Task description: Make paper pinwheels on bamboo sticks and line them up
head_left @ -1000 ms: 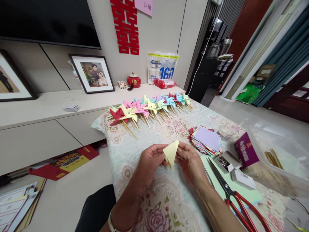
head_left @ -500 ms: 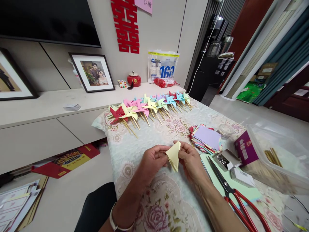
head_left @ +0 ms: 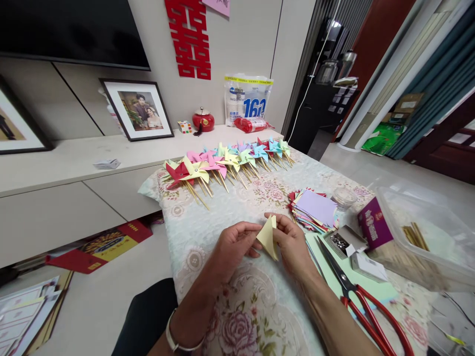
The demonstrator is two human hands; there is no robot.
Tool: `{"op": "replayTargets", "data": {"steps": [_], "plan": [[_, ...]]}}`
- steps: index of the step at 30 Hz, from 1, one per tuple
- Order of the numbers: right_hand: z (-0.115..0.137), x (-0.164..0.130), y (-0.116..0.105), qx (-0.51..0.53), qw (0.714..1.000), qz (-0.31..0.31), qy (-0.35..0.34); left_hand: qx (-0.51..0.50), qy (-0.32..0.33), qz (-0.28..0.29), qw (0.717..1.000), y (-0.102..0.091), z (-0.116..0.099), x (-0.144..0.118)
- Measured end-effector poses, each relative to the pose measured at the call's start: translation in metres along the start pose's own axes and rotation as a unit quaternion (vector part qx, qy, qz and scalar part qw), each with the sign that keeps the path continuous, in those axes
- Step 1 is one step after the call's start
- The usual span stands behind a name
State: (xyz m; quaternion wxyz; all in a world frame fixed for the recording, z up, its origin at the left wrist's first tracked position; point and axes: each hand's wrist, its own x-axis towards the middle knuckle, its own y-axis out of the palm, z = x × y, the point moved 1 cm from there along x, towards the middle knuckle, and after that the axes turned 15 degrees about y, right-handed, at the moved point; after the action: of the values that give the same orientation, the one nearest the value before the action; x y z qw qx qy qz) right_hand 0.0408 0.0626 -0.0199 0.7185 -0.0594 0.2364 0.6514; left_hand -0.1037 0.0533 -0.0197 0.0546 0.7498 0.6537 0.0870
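A pale yellow sheet of paper (head_left: 267, 238), folded into a triangle, is held over the flowered tablecloth (head_left: 237, 291). My right hand (head_left: 291, 242) pinches its right side between thumb and fingers. At its left edge, my left hand (head_left: 235, 247) is closed with the fingertips touching the paper. Right of my hands lie a stack of coloured paper squares (head_left: 317, 207) and large red-handled scissors (head_left: 347, 287) resting on light green sheets (head_left: 330, 262). Several finished paper pinwheels (head_left: 211, 165) on sticks lie in a row at the far side.
An opened small box of metal pins (head_left: 343, 241), a white box (head_left: 369, 267), a round clear container (head_left: 344, 198) and a plastic tub of sticks (head_left: 419, 242) stand at the right. Behind the table runs a white cabinet (head_left: 74, 168) with framed photos.
The folded paper has turned slightly in my fingers and its layers look closer together. My left fingers have shifted a little along its edge. The whole view has moved slightly.
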Motion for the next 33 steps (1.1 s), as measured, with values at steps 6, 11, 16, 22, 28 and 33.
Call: {"op": "replayTargets", "data": {"steps": [6, 11, 16, 22, 28, 33], "plan": [[-0.0008, 0.0017, -0.0013, 0.046, 0.999, 0.000, -0.013, -0.001, 0.002, -0.016, 1.000, -0.0017, 0.0049, 0.0005], [-0.0004, 0.0002, 0.0012, 0.077, 0.996, 0.009, 0.044, -0.007, 0.009, -0.023, 1.000, -0.0013, 0.0045, 0.0012], [0.0010, -0.0032, 0.0049, 0.081, 0.995, 0.013, 0.063, -0.004, 0.016, -0.022, 1.000, -0.0009, 0.0019, 0.0015], [-0.0001, -0.0039, 0.0053, 0.075, 0.994, 0.015, 0.079, -0.012, 0.012, -0.023, 1.000, -0.0004, 0.0025, 0.0019], [-0.0016, -0.0031, 0.0046, 0.053, 0.996, 0.038, 0.068, -0.019, 0.034, -0.046, 0.998, 0.0008, 0.0002, 0.0013], [0.0016, -0.0023, -0.0003, 0.065, 0.995, 0.065, 0.040, -0.002, 0.032, -0.041, 0.999, -0.0011, 0.0000, -0.0002]]}}
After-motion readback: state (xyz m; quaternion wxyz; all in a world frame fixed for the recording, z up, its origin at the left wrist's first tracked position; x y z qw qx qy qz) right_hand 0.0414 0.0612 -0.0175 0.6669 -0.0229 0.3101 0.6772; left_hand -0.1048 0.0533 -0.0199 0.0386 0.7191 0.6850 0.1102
